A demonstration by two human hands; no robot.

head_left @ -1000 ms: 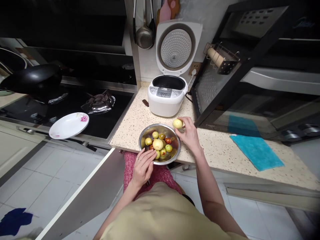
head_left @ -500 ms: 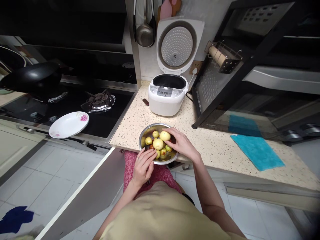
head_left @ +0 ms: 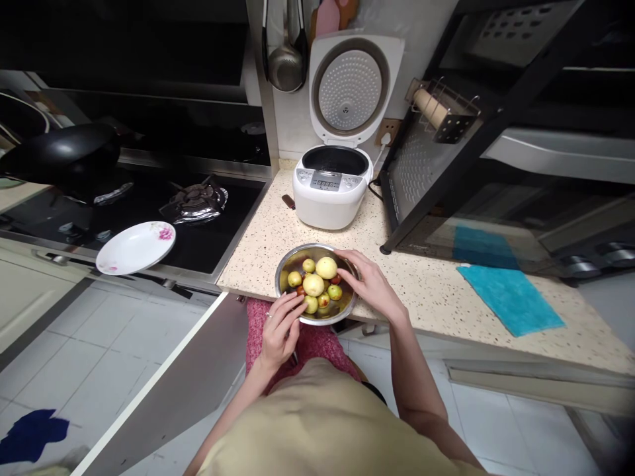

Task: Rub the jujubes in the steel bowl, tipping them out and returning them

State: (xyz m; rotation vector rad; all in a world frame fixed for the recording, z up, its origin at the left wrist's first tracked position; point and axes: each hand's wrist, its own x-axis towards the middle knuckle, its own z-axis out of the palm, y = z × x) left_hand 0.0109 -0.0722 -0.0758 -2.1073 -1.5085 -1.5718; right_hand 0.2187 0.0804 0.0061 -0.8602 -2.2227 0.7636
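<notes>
A steel bowl (head_left: 342, 318) stands at the counter's front edge. Inside lie several small green-yellow fruits (head_left: 294, 279) with reddish patches, and two larger pale yellow round ones, a far one (head_left: 326, 268) and a middle one (head_left: 313, 285), whose kind I cannot make out. My left hand (head_left: 280, 330) rests at the near left rim, fingers stretched over it and tips close to a small fruit. Around the right side of the bowl, my right hand (head_left: 372, 284) is open, thumb and forefinger apart, the thumb over the inside. Neither hand visibly grips a fruit.
Behind the bowl stands a white rice cooker (head_left: 330, 205) with its lid raised. A flowered plate (head_left: 136, 248) sits by the gas burner (head_left: 196, 201) at left, near a wok (head_left: 64, 152). A blue cloth (head_left: 510, 299) lies right, beside the black rack (head_left: 411, 218). A cabinet door (head_left: 163, 390) hangs open.
My right hand has drawn back right from the far large fruit, its fingers now off it. My left hand has shifted slightly left and down, staying at the bowl's rim.
</notes>
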